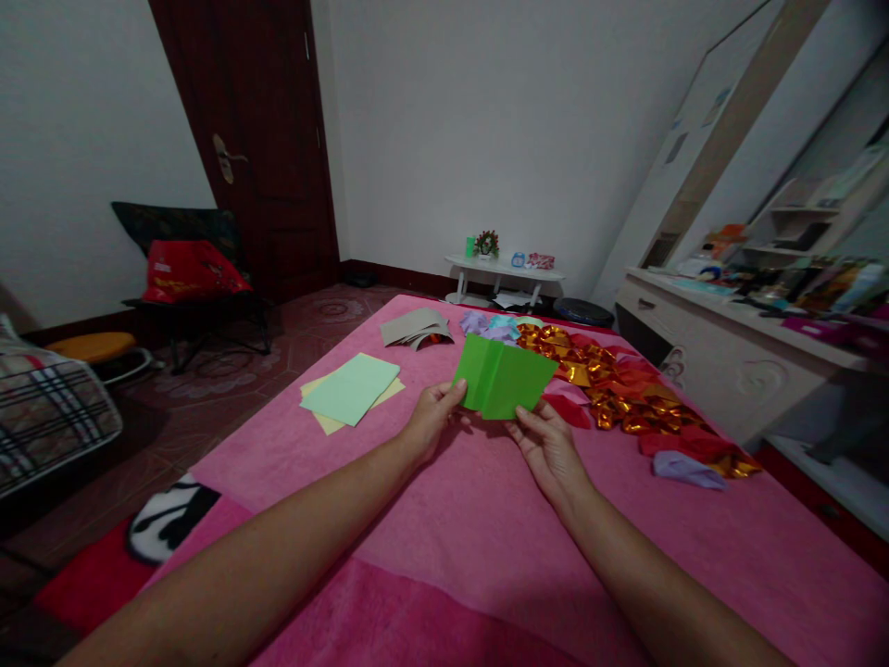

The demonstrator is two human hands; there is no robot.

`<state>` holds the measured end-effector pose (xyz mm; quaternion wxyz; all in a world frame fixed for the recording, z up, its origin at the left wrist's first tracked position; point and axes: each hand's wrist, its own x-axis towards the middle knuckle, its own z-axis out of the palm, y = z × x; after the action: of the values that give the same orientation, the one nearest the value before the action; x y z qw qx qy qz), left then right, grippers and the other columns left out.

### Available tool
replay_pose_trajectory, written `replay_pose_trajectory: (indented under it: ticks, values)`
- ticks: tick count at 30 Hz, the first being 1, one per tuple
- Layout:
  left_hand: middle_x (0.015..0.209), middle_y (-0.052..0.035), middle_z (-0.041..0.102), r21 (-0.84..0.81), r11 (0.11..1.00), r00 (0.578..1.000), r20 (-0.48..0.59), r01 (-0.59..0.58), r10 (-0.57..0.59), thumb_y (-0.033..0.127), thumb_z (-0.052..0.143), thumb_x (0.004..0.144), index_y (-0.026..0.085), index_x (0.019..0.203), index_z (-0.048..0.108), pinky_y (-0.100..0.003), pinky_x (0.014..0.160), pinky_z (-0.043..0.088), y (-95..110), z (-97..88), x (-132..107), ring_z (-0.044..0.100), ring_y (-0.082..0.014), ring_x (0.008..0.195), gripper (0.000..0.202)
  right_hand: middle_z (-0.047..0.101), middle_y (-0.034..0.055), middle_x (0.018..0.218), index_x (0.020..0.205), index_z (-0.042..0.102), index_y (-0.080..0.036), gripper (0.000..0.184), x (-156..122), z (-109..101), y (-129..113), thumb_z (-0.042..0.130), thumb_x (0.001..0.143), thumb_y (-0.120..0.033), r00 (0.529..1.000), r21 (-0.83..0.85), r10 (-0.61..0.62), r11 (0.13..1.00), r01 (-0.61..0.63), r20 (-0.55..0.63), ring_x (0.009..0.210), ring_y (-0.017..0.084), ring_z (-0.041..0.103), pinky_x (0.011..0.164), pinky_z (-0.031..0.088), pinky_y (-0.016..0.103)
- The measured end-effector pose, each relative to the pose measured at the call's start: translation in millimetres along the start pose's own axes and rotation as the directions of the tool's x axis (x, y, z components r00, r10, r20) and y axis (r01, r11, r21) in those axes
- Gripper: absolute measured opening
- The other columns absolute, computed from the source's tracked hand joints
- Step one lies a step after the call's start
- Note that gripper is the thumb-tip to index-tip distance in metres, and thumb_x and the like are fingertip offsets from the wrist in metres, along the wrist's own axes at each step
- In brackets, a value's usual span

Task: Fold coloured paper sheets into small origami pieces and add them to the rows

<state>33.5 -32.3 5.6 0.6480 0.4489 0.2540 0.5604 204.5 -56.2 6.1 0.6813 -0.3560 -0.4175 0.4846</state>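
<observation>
A bright green sheet of paper is held up above the pink cloth, with a crease running down its left part. My left hand pinches its lower left edge between thumb and fingers. At the lower right corner, my right hand grips the same sheet, thumb in front. Left of the hands lie pale green paper and yellow paper, overlapping. Farther back is a fanned stack of grey paper. Shiny gold folded pieces and red ones spread out to the right, with a lilac folded piece nearest me.
The pink cloth covers the surface under my arms. A white dresser stands at the right, a low white table by the far wall. At the left are a chair with a red bag and an orange stool.
</observation>
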Motion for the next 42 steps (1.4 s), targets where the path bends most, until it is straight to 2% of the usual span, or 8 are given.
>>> replay_pose_trajectory:
  ticks: [5, 9, 13, 18, 22, 26, 30, 42]
  values:
    - [0.092, -0.0101, 0.069, -0.067, 0.998, 0.998, -0.057, 0.006, -0.01, 0.051, 0.065, 0.075, 0.013, 0.098, 0.063, -0.028, 0.07, 0.055, -6.0, -3.8, 4.7, 0.067, -0.0177, 0.079, 0.044, 0.064, -0.0008, 0.082, 0.065, 0.061, -0.02, 0.013, -5.0, 0.7, -8.9, 0.067, 0.063, -0.008, 0.938, -0.218, -0.332, 0.927, 0.305, -0.098, 0.082, 0.016, 0.059, 0.079, 0.047, 0.029]
    - [0.111, -0.015, 0.066, -0.144, 0.984, 0.994, 0.032, 0.109, -0.106, 0.059, 0.05, 0.082, 0.012, 0.108, 0.063, -0.038, 0.086, 0.052, 5.0, 1.1, 2.1, 0.064, -0.0256, 0.099, 0.055, 0.063, 0.0023, 0.083, 0.064, 0.061, -0.02, 0.021, -6.4, -1.2, -15.9, 0.053, 0.07, -0.002, 0.777, -0.544, -0.58, 0.582, 0.604, 0.242, 0.083, 0.018, 0.058, 0.076, 0.046, 0.033]
    - [0.115, -0.0175, 0.065, -0.266, 0.942, 0.975, 0.139, 0.206, -0.174, 0.06, 0.045, 0.084, 0.009, 0.115, 0.06, -0.043, 0.095, 0.047, 16.1, 7.5, -2.2, 0.062, -0.0296, 0.106, 0.061, 0.063, 0.0026, 0.082, 0.068, 0.059, -0.02, 0.026, -6.4, -3.5, -14.8, 0.049, 0.07, 0.003, 0.666, -0.584, -0.553, 0.353, 0.731, 0.5, 0.081, 0.018, 0.058, 0.073, 0.046, 0.033]
    - [0.103, -0.017, 0.07, -0.188, 0.965, 0.983, 0.007, 0.182, -0.184, 0.036, 0.072, 0.073, 0.007, 0.109, 0.062, -0.043, 0.092, 0.048, 9.2, 4.4, -2.6, 0.067, -0.0287, 0.093, 0.048, 0.065, 0.0018, 0.082, 0.078, 0.063, -0.021, 0.032, -8.3, -2.0, -13.9, 0.048, 0.07, 0.006, 0.607, -0.555, -0.525, 0.276, 0.784, 0.597, 0.082, 0.019, 0.059, 0.074, 0.046, 0.035]
    - [0.103, -0.0154, 0.07, -0.123, 0.985, 0.992, -0.028, 0.117, -0.121, 0.028, 0.081, 0.06, 0.008, 0.106, 0.064, -0.041, 0.088, 0.05, 4.3, 0.5, -2.5, 0.068, -0.0264, 0.088, 0.053, 0.063, 0.004, 0.1, 0.085, 0.069, -0.025, 0.032, -11.3, 5.1, -16.2, 0.055, 0.071, -0.001, 0.655, -0.565, -0.549, 0.355, 0.745, 0.519, 0.097, 0.022, 0.057, 0.086, 0.045, 0.042]
    - [0.092, -0.0122, 0.072, -0.028, 0.993, 0.992, -0.058, 0.112, -0.113, 0.028, 0.083, 0.055, 0.008, 0.096, 0.068, -0.033, 0.076, 0.052, 5.8, -1.3, -3.5, 0.068, -0.021, 0.076, 0.049, 0.051, 0.003, 0.128, 0.089, 0.073, -0.03, 0.031, -12.6, 12.0, -18.9, 0.067, 0.067, -0.01, 0.822, -0.511, -0.486, 0.646, 0.567, 0.298, 0.121, 0.025, 0.045, 0.104, 0.034, 0.042]
    - [0.083, -0.0086, 0.073, 0.024, 0.995, 0.994, -0.059, 0.094, -0.092, 0.021, 0.084, 0.052, 0.008, 0.09, 0.07, -0.026, 0.068, 0.05, 5.2, -2.8, -3.8, 0.066, -0.0167, 0.068, 0.042, 0.058, 0.0049, 0.12, 0.085, 0.074, -0.026, 0.019, -8.7, 11.1, -16.5, 0.072, 0.067, -0.02, 0.923, -0.385, -0.28, 0.847, 0.367, 0.263, 0.112, 0.024, 0.053, 0.096, 0.042, 0.038]
    - [0.093, -0.0078, 0.067, -0.037, 0.999, 0.998, -0.061, 0.028, -0.03, 0.045, 0.068, 0.075, 0.016, 0.113, 0.057, -0.026, 0.065, 0.051, 4.4, 0.3, -3.4, 0.064, -0.0139, 0.071, 0.049, 0.069, 0.0002, 0.077, 0.08, 0.072, -0.019, 0.017, 4.2, -9.5, 2.7, 0.07, 0.073, -0.035, 0.98, -0.343, -0.194, 0.919, 0.195, 0.037, 0.071, 0.017, 0.059, 0.069, 0.046, 0.029]
